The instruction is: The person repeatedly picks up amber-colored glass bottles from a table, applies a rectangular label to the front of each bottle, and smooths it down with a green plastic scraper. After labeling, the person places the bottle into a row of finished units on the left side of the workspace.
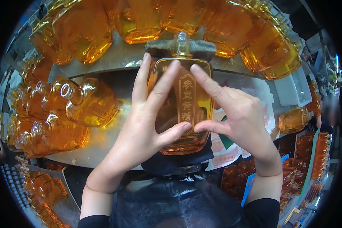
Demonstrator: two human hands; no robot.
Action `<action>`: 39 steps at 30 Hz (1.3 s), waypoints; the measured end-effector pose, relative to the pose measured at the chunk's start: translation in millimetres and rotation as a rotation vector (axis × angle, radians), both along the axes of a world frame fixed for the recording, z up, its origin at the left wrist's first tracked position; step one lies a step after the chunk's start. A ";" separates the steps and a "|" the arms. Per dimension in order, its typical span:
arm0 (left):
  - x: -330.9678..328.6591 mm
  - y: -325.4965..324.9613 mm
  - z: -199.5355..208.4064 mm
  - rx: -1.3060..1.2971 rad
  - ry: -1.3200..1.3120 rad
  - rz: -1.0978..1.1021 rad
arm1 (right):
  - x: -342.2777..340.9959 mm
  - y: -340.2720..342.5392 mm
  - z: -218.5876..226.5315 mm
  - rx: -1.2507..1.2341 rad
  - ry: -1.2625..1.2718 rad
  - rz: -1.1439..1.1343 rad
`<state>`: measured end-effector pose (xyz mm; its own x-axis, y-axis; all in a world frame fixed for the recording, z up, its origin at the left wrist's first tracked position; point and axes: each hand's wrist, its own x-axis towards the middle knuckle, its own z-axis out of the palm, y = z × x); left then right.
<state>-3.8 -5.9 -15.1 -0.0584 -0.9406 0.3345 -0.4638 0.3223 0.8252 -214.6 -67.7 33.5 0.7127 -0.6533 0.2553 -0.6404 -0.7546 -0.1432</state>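
Note:
An amber glass bottle [201,87] lies in front of me with its clear neck [182,43] pointing away. The neck rests against a dark padded bar [161,47], and the base lies over dark cloth [171,162]. A tall gold-outlined label [187,95] with lettering runs down its front face. My left hand [144,117] has its fingers spread across the left side of the bottle, thumb near the label's lower end. From the right, my right hand [235,114] touches the glass with a stretched index finger and thumb; its other fingers are bent. Neither hand wraps around the bottle.
Large amber bottles [79,34] stand in a row along the far side. More bottles [91,102] lie at the left on the metal table [102,144]. Printed sheets [226,155] are at the right, below a white plastic bin [292,89]. Many bottles [292,171] fill the lower right.

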 end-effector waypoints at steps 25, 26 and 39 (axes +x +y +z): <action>3.1 1.0 -9.7 0.060 0.158 0.000 | 34.8 -40.8 2.7 -0.316 -0.454 0.370; 9.5 5.0 -12.8 0.078 0.203 0.016 | 26.2 -19.0 -5.4 -0.287 -0.432 0.409; 14.9 14.2 -18.8 -0.028 0.180 0.133 | -17.5 45.3 2.7 0.019 -0.159 0.332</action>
<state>11.1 8.3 -33.9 0.1283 -0.9264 0.3541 -0.3498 0.2918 0.8902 -232.1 -22.4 36.3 0.8388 -0.3990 0.3704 -0.3300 -0.9138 -0.2370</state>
